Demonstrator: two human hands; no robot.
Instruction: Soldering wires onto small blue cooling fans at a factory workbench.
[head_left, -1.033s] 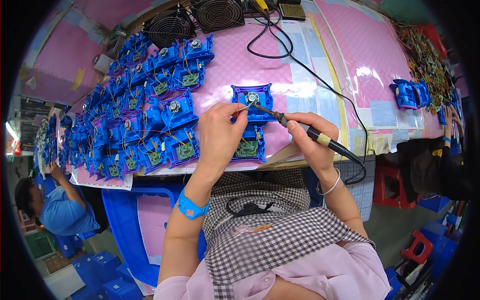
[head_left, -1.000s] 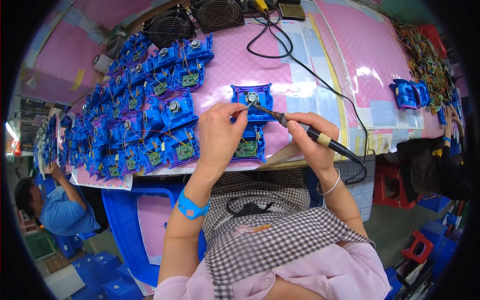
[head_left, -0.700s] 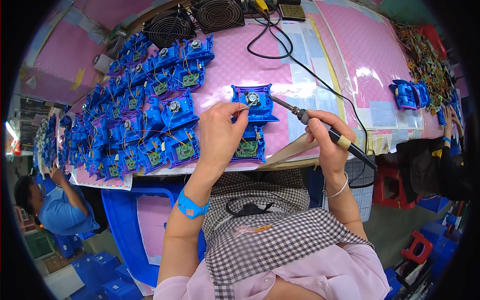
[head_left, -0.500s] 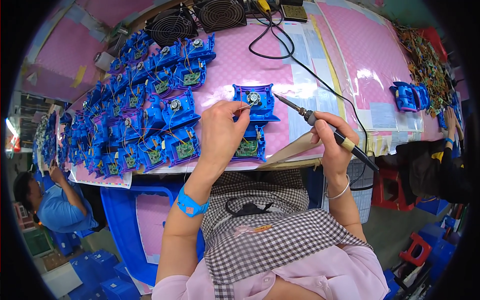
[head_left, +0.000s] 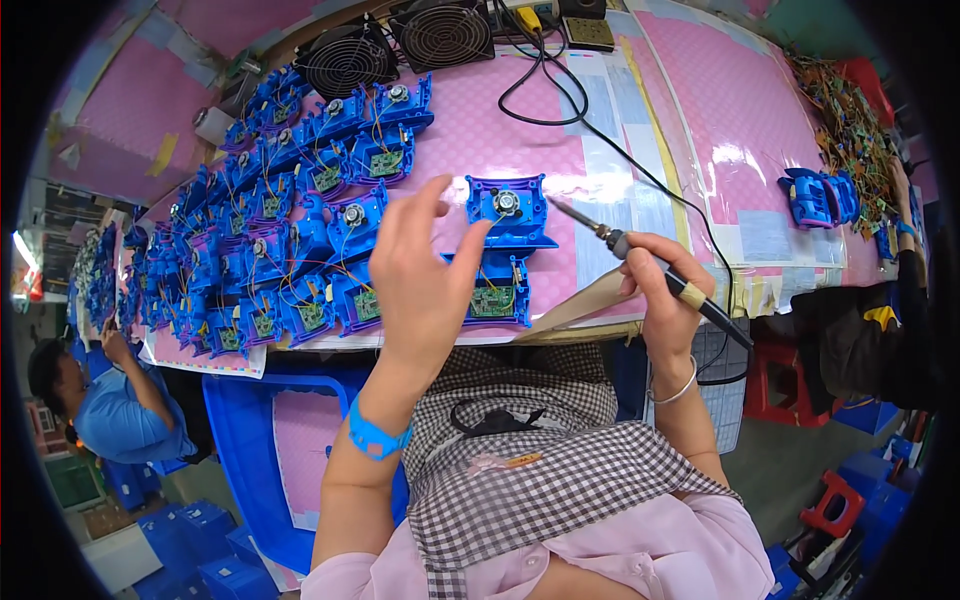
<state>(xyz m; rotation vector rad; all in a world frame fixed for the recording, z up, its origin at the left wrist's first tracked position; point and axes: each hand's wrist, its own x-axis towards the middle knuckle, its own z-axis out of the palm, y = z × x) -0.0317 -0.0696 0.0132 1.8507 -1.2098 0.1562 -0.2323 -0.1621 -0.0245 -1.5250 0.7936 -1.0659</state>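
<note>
My right hand [head_left: 664, 292] is closed round a soldering iron [head_left: 640, 255], whose tip points up and left over the pink table. Just left of that tip lies a blue plastic housing [head_left: 508, 232] with a round metal speaker [head_left: 506, 203] in its middle. My left hand [head_left: 425, 265] hovers beside this housing, thumb and fingers apart, with nothing seen in it. Below the speaker housing, nearer to me, sits another blue housing part holding a green circuit board [head_left: 493, 301], partly covered by my left hand.
Rows of wired blue housings [head_left: 255, 240] fill the table's left side. Two black fans [head_left: 440, 35] stand at the back, and a black cable [head_left: 655, 165] runs across the right. A blue crate [head_left: 235, 430] is below the edge. Co-workers sit at both sides.
My left hand has let go of the thin wire at the speaker, opened and drawn back to the left. The soldering iron has shifted only slightly and stays beside the housing.
</note>
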